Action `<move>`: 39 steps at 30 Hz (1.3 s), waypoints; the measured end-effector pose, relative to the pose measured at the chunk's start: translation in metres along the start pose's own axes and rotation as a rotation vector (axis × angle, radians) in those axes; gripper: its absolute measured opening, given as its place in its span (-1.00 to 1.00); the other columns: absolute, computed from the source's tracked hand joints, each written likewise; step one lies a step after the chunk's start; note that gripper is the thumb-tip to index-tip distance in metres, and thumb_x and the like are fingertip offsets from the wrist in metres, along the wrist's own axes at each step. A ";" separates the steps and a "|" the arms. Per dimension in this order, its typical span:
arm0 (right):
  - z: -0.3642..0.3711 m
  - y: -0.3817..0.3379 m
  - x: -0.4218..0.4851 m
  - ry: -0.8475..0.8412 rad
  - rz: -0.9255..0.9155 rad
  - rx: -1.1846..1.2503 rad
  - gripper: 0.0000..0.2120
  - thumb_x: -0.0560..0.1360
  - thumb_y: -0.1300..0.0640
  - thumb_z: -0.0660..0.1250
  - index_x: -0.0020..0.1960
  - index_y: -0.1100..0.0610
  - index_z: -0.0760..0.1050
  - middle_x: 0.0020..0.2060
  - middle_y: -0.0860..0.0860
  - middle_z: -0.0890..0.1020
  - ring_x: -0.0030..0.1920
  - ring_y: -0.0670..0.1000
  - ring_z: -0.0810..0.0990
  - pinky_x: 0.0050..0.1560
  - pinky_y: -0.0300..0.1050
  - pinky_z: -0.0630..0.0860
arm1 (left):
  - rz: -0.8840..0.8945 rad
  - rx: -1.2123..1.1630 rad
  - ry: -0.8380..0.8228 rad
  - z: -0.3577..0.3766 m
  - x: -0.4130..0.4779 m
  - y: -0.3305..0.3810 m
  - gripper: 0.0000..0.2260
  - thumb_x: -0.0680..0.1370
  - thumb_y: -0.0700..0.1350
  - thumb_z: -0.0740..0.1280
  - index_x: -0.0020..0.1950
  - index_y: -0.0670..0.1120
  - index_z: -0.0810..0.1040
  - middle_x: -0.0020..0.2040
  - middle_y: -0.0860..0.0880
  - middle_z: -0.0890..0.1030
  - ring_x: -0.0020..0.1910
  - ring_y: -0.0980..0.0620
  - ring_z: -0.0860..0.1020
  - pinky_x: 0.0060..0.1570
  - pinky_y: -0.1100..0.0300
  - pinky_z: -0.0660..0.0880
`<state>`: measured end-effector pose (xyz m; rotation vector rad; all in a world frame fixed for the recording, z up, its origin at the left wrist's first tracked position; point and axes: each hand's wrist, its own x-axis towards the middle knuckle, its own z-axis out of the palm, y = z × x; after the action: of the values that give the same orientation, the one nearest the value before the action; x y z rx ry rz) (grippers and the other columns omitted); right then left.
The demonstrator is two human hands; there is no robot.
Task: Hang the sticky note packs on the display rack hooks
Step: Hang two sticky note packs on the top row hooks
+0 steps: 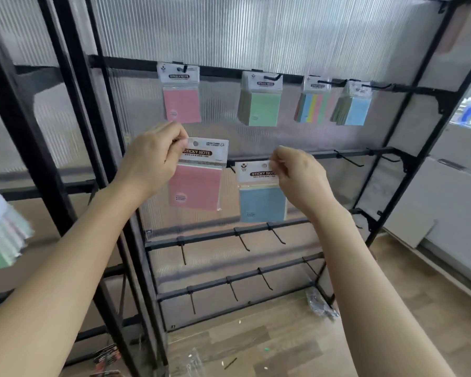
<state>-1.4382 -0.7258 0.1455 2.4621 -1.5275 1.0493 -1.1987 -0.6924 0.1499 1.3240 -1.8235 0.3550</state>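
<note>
Evidently closest via right hand, pinching blue pack by its header corner, hole level with and just right of bare hook (left hand pinching pink pack, higher).

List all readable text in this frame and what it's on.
"STICKY NOTE": pink pack in left hand.
"STICKY NOT", end covered: blue pack in right hand.
"STICKY NOTE": hung pink pack, hung green pack.
Too blurred: headers of striped pack and hung blue pack; small print everywhere.
</note>
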 end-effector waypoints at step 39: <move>0.069 0.037 0.209 0.044 -0.302 0.227 -0.89 0.56 0.17 0.20 -0.08 0.14 0.48 -0.23 0.01 0.50 -0.17 0.01 0.39 -0.23 -0.13 0.23 | -0.354 0.042 0.155 0.041 0.151 -0.078 -0.88 0.59 -0.17 0.20 -0.14 -0.09 0.45 -0.38 0.16 0.35 -0.40 0.23 0.31 -0.44 0.41 0.18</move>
<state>-1.3750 -0.9322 0.2022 2.6822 -1.0290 1.2651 -1.1627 -0.8487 0.2208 1.5701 -1.4283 0.2962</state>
